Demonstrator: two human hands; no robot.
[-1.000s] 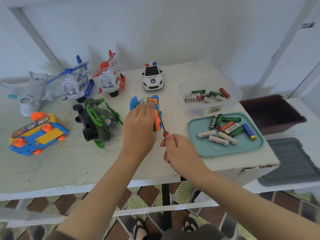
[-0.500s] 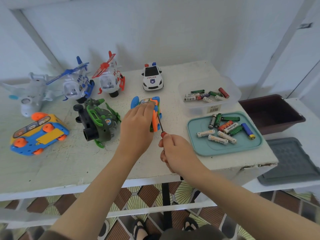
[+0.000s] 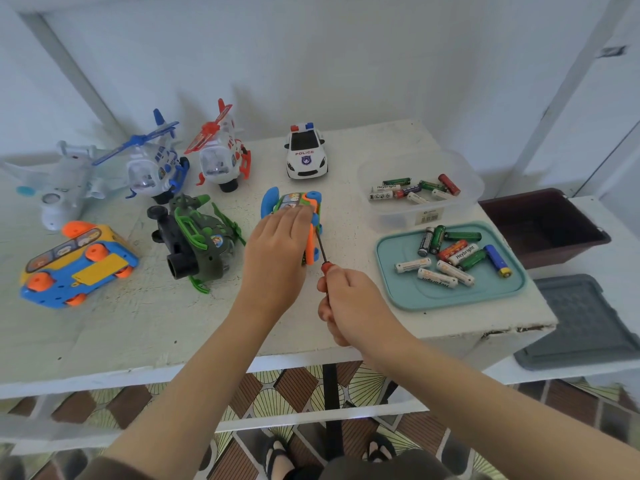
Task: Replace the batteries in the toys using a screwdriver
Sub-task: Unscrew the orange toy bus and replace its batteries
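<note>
Toy bus (image 3: 294, 202), green, orange and blue, tipped on its side about mid-table (image 3: 138, 334), between the green helicopter (image 3: 197, 240) and the teal tray (image 3: 450, 297).

Left hand (image 3: 273, 251) is laid over the bus, fingers straight and flat against its upper side, pressing down. Thumb hidden.

Right hand (image 3: 349, 306) is curled tight round the red handle of the screwdriver (image 3: 322, 251). The shaft angles away from the front edge toward the bus's underside, next to an orange wheel. Tip contact is too small to make out.

Handling, as judged:
- Hollow plastic, so light and stiff, with a smooth shell. Likely to skid or pivot under the driver's push.
- Best hold is across the body's flanks, clear of wheels and battery hatch, weight bearing straight into the table.
- Hatch lid probably thin, screw tiny and easy to lose. Light torque, driver kept square.

Loose batteries (image 3: 446, 258) lie on the tray near the front right corner. More are in 1 clear tub (image 3: 415, 220) behind it, along the right edge.
</note>
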